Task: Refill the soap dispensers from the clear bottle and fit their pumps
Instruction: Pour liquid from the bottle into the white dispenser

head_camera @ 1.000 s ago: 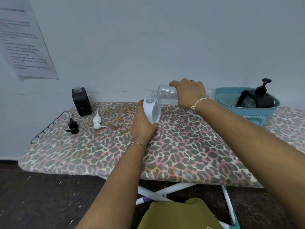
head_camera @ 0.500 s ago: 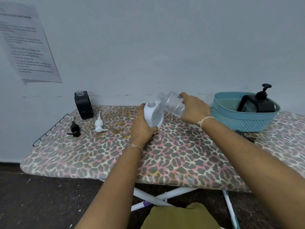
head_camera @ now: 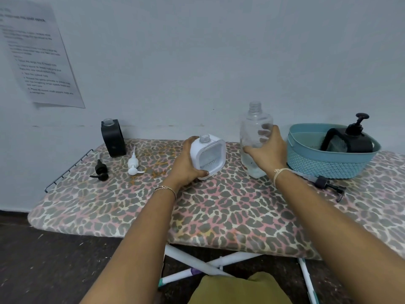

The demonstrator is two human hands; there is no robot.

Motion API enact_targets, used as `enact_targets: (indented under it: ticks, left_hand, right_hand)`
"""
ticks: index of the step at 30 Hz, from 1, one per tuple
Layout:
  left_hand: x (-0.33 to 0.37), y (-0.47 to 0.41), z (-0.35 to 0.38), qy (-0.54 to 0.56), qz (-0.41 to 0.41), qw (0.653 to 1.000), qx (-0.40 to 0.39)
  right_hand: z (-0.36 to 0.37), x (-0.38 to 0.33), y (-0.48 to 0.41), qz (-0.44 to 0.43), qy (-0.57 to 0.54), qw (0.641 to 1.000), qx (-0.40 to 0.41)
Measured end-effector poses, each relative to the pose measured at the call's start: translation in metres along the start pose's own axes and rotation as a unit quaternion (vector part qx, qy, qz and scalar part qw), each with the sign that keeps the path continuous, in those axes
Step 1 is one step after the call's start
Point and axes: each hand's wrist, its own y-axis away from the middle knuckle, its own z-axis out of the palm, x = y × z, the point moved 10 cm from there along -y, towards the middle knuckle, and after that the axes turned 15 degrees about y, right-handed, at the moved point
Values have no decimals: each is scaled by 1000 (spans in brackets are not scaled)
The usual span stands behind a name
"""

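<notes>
Since the earlier frame we find the clear bottle [head_camera: 255, 139] brought back from its tipped pouring position over the white dispenser [head_camera: 208, 156] to standing upright on the bench [head_camera: 219, 211], mouth uppermost and uncapped. The right hand [head_camera: 266, 153] is wrapped about the bottle's lower half; its fingers [head_camera: 264, 131] are curled round the far side, seen through the clear wall, with the thumb on the near side. Only a little liquid shows at the bottle's base.

The left hand [head_camera: 186, 165] holds the white dispenser just to the left of the bottle, the two apart. Its fingers [head_camera: 190, 140] are closed over the dispenser's upper left corner and the thumb is pressed along the lower front edge. The dispenser is tilted, its open neck without a pump. We cannot tell whether its base touches the bench.

Well to the left of the left-hand fingers, a white pump [head_camera: 133, 164] and a black pump [head_camera: 100, 171] lie loose on the bench, near each other but apart. Beyond them a black dispenser [head_camera: 112, 138] stands upright against the wall [head_camera: 197, 62], neck open.

Just right of the right-hand fingers sits a teal basket [head_camera: 324, 165] holding another black dispenser [head_camera: 348, 139] with its pump fitted. A further pump [head_camera: 326, 185] lies on the bench in front of the basket, beside the right wrist.

A printed sheet [head_camera: 37, 58] is fixed to the wall at upper left; its text is too blurred to read.
</notes>
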Motion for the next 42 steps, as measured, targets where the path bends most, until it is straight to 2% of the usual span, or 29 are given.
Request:
enact_targets:
  ticks: [5,13,20,29,42]
  left_hand:
    - [-2,-2,0,-2,0,1000,1]
    - [-1,-1,-2,-13,6,1000,14]
    - [0,1,-2,-21,7,999,35]
    - [2,3,-2,-52,-1,997,63]
    - [8,8,4,-74,10,991,108]
  right_hand:
    - [3,-11,4,-25,5,1000,4]
    - [9,-34,4,-123,147,981,7]
    - [4,-41,8,-159,247,956,18]
    - [-6,-64,9,-213,308,926,56]
    - [-10,-84,13,-248,383,888,56]
